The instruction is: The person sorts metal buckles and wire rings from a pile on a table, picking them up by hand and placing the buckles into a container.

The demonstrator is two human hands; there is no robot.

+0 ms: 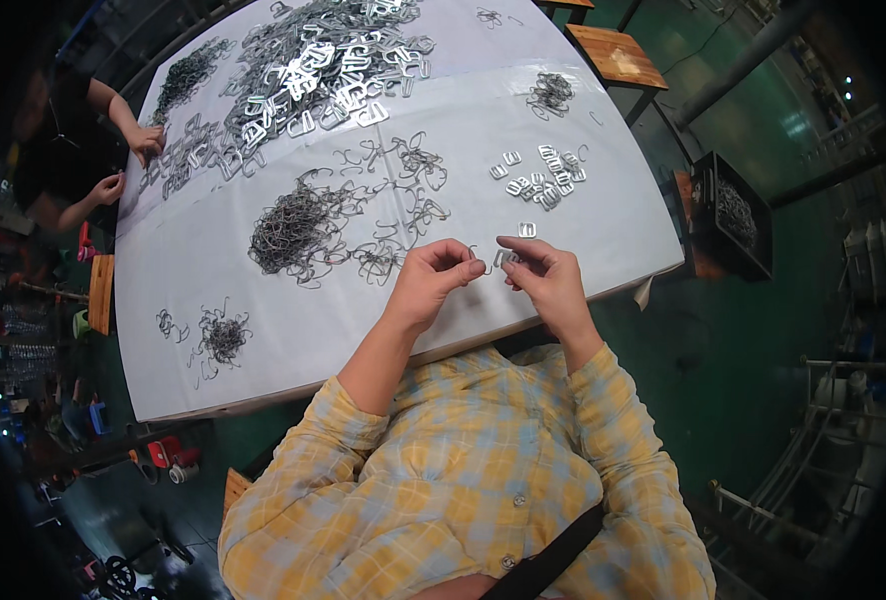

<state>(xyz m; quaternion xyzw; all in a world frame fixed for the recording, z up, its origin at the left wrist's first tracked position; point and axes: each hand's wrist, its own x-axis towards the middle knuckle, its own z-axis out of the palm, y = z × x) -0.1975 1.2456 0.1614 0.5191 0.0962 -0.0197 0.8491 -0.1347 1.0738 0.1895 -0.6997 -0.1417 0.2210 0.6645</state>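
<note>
Ref. landmark: dark hook heap (pixel 289 235) on white-covered tabletop (pixel 333 335). Obs.: L hand (pixel 431 285), R of heap & slightly nearer wearer; grip has thumb & index pressed tog., pinching one thin wire hook (pixel 475 250). R hand (pixel 553 285), farther R of heap; grip pinches a small metal buckle (pixel 501 257) betw. thumb & fingers, pc. partly hidden. Hook & buckle held close tog., both R of heap; contact betw. them cannot be told. Single loose buckle (pixel 527 230) lies R of heap, just beyond R hand. Buckle cluster (pixel 538 187) also R of heap, a bit farther from wearer. Scattered hooks (pixel 375 262) adjoin heap on its R side. Lg. buckle pile (pixel 313 75) beyond heap; sm. hook pile (pixel 551 93) beyond & well to R; another sm. batch of hooks (pixel 224 338) L of heap, nearer wearer. Co-worker's hand (pixel 145 143) L of & beyond heap, at tabletop edge. Blk. crate (pixel 731 256) w/ metal pcs. far R of heap, off tabletop.
</note>
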